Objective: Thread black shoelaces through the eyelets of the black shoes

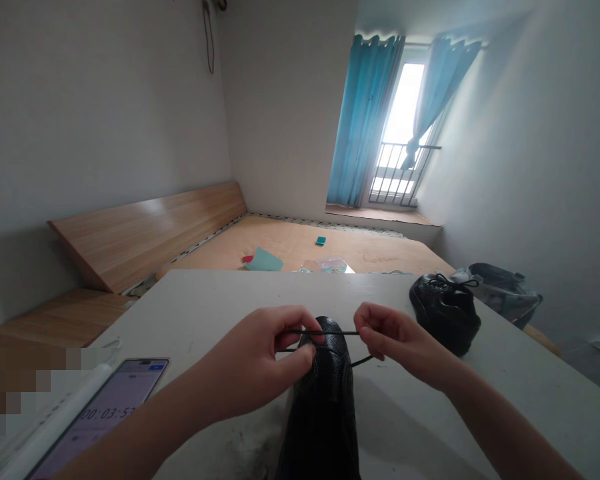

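A black leather shoe [325, 413] stands on the white table [220, 293] with its toe pointing away from me. Above its front part a black shoelace [347, 333] is stretched between my two hands. My left hand [275, 353] is closed around the lace on the left, its thumb and index finger over the shoe's upper. On the right, my right hand [393, 337] pinches the other stretch of lace between thumb and fingers. A piece of lace also runs from the shoe's right side up to that hand. The eyelets are mostly hidden.
A second black shoe [445, 310], its lace tied in a bow, sits at the table's right. A phone [110, 400] showing a timer lies at the left. Behind are a bed [290, 233] with papers on it and a lined bin [505, 290].
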Demonstrator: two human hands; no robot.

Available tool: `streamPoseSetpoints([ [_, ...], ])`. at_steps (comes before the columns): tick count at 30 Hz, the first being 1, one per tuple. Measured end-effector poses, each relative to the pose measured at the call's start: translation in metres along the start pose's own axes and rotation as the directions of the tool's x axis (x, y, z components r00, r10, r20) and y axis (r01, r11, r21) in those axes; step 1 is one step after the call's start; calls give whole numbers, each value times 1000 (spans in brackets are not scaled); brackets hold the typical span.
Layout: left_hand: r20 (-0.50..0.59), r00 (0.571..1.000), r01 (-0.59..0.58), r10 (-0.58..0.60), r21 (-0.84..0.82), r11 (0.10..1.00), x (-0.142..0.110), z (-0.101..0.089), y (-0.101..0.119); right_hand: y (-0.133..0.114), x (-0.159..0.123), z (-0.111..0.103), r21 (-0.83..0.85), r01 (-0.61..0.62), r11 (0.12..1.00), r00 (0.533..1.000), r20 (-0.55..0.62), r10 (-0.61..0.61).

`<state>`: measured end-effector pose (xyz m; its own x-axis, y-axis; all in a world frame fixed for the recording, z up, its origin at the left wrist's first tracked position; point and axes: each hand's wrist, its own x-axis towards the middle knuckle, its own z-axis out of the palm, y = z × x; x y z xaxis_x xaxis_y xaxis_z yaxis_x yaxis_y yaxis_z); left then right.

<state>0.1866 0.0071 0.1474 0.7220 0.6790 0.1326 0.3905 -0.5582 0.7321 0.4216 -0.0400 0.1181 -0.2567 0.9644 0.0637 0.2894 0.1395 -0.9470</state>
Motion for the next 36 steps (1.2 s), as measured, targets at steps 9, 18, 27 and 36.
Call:
streamPoseSetpoints([
  [9,88,987,51,-137,630,775,2,4,-22,6,-5,-18,-604,-132,786,955,136,265],
  [18,-268,952,-92,148,209,974,4,-13,-2,6,3,-24,-79,78,994,875,-473,-106],
  [27,-66,997,6,-33,-371,929,3,-8,-3,-8,-9,-16,-143,-31,989,956,-294,-12],
  [36,-106,993,57,-48,86,995,3,-7,-1,10,-8,-37,-491,-198,848,923,199,330],
])
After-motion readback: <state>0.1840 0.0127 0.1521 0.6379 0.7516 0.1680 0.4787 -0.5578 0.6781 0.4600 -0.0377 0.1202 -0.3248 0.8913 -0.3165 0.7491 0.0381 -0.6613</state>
